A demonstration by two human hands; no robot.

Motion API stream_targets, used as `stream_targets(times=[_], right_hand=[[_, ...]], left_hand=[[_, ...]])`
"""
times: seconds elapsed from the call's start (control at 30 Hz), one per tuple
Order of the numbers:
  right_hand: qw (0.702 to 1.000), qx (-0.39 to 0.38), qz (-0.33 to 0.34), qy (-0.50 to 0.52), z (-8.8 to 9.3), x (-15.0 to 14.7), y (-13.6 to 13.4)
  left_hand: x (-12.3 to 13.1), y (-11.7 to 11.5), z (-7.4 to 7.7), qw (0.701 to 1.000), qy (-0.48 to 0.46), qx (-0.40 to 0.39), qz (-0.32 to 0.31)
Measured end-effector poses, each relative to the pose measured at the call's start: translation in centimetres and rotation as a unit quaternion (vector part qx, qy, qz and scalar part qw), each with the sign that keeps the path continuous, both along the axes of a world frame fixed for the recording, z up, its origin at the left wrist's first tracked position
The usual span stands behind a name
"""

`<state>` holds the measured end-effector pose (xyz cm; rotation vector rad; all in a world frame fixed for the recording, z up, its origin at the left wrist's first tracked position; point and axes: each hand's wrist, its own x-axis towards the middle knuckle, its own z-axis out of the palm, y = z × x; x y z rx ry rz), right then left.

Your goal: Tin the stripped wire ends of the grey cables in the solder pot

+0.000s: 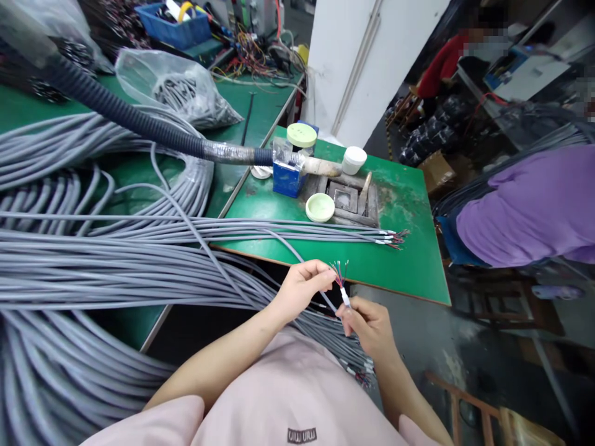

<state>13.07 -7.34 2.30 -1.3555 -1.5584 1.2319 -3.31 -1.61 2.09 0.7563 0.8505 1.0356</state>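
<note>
My right hand [369, 323] pinches the stripped end of a grey cable [343, 296] just below its white sleeve, with several thin coloured wires [339, 269] fanning upward. My left hand [304, 285] is closed in a pinch at the base of those coloured wires. Both hands are held over the gap in front of the small green table [409, 260]. More grey cables with stripped ends [388, 238] lie side by side across that table.
A large pile of grey cables [93, 266] covers the green bench at left. A black corrugated hose [116, 114] reaches to a blue box [287, 176] beside lidded jars [301, 136], a white cup [353, 160] and a metal pot [346, 199]. A person in purple [530, 210] sits at right.
</note>
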Motion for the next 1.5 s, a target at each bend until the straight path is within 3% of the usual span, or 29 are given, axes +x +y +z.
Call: stream_targets(times=[0.13,0.3,0.53,0.83,1.1,1.5], right_hand=[[0.996,-0.057,0.043,0.047,0.4,0.0,0.5],[0.982,-0.129,0.083,0.108,1.7,-0.1,2.3],[0.996,-0.044,-0.017,0.069,1.9,-1.1,3.3],[0.995,0.030,-0.092,0.027,1.5,-2.0,2.6],[0.994,0.040,-0.097,0.028,1.2,-2.4,2.7],[0.995,-0.005,-0.072,0.062,1.0,-2.4,3.1]], left_hand=[[0.3,-0.2,0.4,1.000,-0.014,-0.016,0.004],[0.4,-0.4,0.6,0.998,0.000,0.048,-0.048],[0.4,-0.4,0.0,0.995,0.037,0.088,0.024],[1.0,-0.3,0.4,0.998,-0.030,0.013,0.045],[1.0,-0.3,0.6,0.997,-0.063,0.006,0.032],[0.9,-0.2,0.1,0.996,-0.086,-0.013,0.034]])
